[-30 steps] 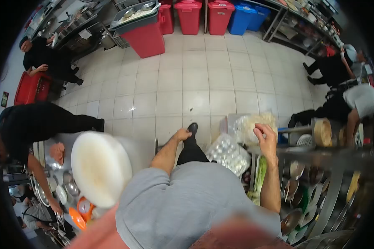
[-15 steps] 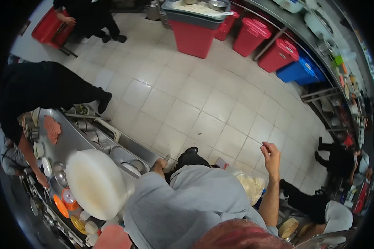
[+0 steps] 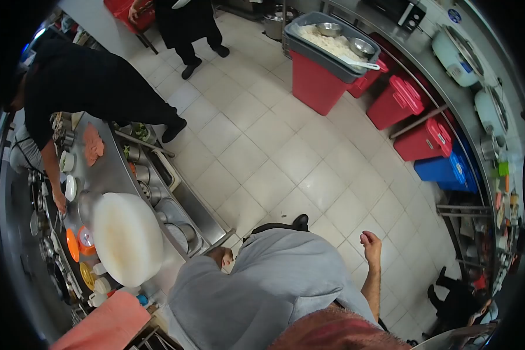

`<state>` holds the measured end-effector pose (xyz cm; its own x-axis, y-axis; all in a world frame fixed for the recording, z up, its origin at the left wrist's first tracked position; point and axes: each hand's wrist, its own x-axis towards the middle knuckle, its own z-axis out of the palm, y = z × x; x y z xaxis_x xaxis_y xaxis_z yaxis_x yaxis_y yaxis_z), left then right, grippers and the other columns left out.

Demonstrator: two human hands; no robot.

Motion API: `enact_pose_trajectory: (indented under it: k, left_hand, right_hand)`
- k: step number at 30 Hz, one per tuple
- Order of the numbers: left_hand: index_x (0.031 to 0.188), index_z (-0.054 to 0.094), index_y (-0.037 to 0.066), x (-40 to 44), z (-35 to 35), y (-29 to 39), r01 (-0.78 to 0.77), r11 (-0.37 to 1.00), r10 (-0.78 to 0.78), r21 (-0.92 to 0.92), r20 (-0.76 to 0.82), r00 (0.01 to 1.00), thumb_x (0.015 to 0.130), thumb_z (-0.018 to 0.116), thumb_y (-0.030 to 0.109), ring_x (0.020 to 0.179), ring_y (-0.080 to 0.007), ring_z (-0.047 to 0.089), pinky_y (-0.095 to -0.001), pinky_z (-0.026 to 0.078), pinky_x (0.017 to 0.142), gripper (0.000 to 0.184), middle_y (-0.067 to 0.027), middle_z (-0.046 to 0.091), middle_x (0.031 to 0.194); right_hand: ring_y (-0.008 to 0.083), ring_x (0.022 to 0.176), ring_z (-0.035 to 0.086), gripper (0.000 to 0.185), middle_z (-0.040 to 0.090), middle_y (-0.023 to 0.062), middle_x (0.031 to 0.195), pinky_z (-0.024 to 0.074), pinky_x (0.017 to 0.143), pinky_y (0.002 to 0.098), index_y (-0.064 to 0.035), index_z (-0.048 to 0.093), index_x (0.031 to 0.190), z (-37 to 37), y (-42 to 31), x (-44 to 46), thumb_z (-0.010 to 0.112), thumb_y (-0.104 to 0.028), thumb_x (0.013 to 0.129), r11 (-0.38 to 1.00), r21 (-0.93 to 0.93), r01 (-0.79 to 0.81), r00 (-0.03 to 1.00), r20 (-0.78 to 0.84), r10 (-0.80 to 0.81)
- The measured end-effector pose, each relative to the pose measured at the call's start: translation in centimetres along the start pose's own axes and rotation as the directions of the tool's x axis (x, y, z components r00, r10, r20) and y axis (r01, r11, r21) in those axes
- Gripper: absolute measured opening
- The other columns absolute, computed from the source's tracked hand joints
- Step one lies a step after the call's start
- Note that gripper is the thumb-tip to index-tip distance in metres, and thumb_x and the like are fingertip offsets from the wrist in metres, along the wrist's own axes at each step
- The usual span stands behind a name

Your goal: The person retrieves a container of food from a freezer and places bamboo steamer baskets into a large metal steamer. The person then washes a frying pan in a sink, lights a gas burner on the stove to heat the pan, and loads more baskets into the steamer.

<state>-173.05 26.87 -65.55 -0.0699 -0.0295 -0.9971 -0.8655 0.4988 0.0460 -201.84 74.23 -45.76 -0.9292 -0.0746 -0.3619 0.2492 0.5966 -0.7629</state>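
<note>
Just beside the front edge of the steel counter, the left hand hangs with loosely bent fingers; its palm is hidden, so I cannot tell whether it has hold of anything. Well apart from it, the right hand is above the tiled floor, fingers half curled, with nothing visible in its grasp. Near the left hand, to its left, a round pot sits at the counter's front. Beyond that pot from the hand, a thick white board rests on the counter. Ahead and left of the left hand, a person in black reaches over the counter. Farthest ahead, between the 2 hands' directions, a grey tub with 2 metal bowls tops a red bin.
</note>
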Motion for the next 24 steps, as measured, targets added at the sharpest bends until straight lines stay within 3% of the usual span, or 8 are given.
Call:
enact_pose_trajectory:
  k: [4, 6, 8, 10, 13, 15, 22, 24]
  left_hand:
    - [0.11, 0.058, 0.001, -0.7, 1.2, 2.7, -0.009, 0.985, 0.006, -0.17, -0.018, 1.0, 0.079, 0.058, 0.028, 0.088, -0.0255, 0.055, -0.0364, 0.045, 0.074, 0.041, -0.015, 0.058, 0.101]
    - [0.11, 0.058, 0.001, -1.1, 0.8, 4.9, -0.025, 0.969, 0.013, -0.246, -0.05, 0.999, 0.079, 0.059, 0.028, 0.085, -0.0248, 0.056, -0.0364, 0.045, 0.072, 0.041, -0.0143, 0.058, 0.099]
    - [0.109, 0.058, 0.001, -1.2, -0.1, 6.8, -0.04, 0.946, 0.017, -0.323, -0.073, 0.997, 0.079, 0.059, 0.028, 0.082, -0.024, 0.056, -0.0364, 0.046, 0.069, 0.04, -0.0137, 0.058, 0.096]
    - [0.109, 0.058, 0.001, -0.8, -2.1, 8.9, -0.055, 0.923, 0.022, -0.381, -0.09, 0.996, 0.079, 0.059, 0.028, 0.08, -0.0233, 0.056, -0.0364, 0.046, 0.067, 0.04, -0.013, 0.059, 0.094]
    - [0.109, 0.058, 0.001, 0.3, -6.6, 11.5, -0.085, 0.886, 0.035, -0.455, -0.117, 0.993, 0.079, 0.059, 0.028, 0.075, -0.0221, 0.057, -0.0364, 0.047, 0.063, 0.04, -0.0119, 0.059, 0.09]
    - [0.108, 0.058, 0.002, 1.3, -10.5, 12.8, -0.111, 0.853, 0.041, -0.51, -0.148, 0.988, 0.079, 0.06, 0.028, 0.073, -0.0214, 0.057, -0.0364, 0.047, 0.061, 0.039, -0.0112, 0.06, 0.088]
    - [0.109, 0.057, 0.001, 2.2, -32.9, 18.1, -0.249, 0.733, 0.058, -0.633, -0.307, 0.95, 0.079, 0.061, 0.027, 0.063, -0.0181, 0.057, -0.0354, 0.049, 0.053, 0.04, -0.008, 0.061, 0.079]
    - [0.112, 0.056, 0.0, 1.4, -40.3, 21.3, -0.367, 0.659, -0.046, -0.657, -0.522, 0.852, 0.08, 0.06, 0.026, 0.065, -0.0159, 0.058, -0.0328, 0.049, 0.054, 0.042, -0.0078, 0.061, 0.08]
  right_hand:
    - [0.0116, 0.067, 0.056, 0.024, 0.063, 0.006, 0.075, 0.0464, 0.063, 0.0249, 0.0031, 0.062, 0.098, -0.3, -1.4, 9.8, 0.062, -0.015, 0.083, 0.989, -0.033, 0.146, 0.983, 0.121, -0.141]
    - [0.0136, 0.072, 0.058, 0.023, 0.063, 0.0081, 0.078, 0.047, 0.067, 0.0262, 0.0024, 0.062, 0.098, 0.9, -5.4, 15.3, 0.061, -0.015, 0.083, 0.954, -0.068, 0.293, 0.944, 0.176, -0.278]
    - [0.0171, 0.079, 0.06, 0.023, 0.064, 0.0112, 0.086, 0.0473, 0.072, 0.0278, 0.0026, 0.062, 0.099, 2.6, -12.3, 19.4, 0.061, -0.014, 0.083, 0.889, -0.055, 0.455, 0.871, 0.237, -0.431]
    - [0.0222, 0.083, 0.062, 0.021, 0.063, 0.0138, 0.091, 0.0486, 0.073, 0.0298, 0.0018, 0.062, 0.097, 5.1, -18.6, 23.2, 0.06, -0.013, 0.083, 0.866, 0.002, 0.501, 0.828, 0.29, -0.48]
    - [0.022, 0.081, 0.061, 0.021, 0.063, 0.0132, 0.091, 0.0484, 0.071, 0.0297, 0.0011, 0.062, 0.098, 10.1, -25.4, 28.3, 0.06, -0.014, 0.084, 0.806, 0.073, 0.588, 0.74, 0.355, -0.571]
    - [0.0219, 0.078, 0.06, 0.022, 0.063, 0.0134, 0.091, 0.0482, 0.069, 0.0301, 0.0002, 0.063, 0.098, 14.2, -28.7, 32.4, 0.061, -0.016, 0.083, 0.75, 0.166, 0.64, 0.625, 0.455, -0.634]
    - [0.0211, 0.076, 0.06, 0.023, 0.063, 0.0128, 0.088, 0.0478, 0.069, 0.0308, -0.0002, 0.063, 0.098, 22.7, -37.7, 44.0, 0.064, -0.017, 0.081, 0.84, 0.073, 0.538, 0.631, 0.625, -0.459]
    - [0.0193, 0.081, 0.06, 0.025, 0.064, 0.0119, 0.091, 0.0473, 0.073, 0.0306, 0.0002, 0.063, 0.098, 23.9, -41.5, 47.5, 0.063, -0.019, 0.083, 0.834, 0.046, 0.55, 0.629, 0.634, -0.45]
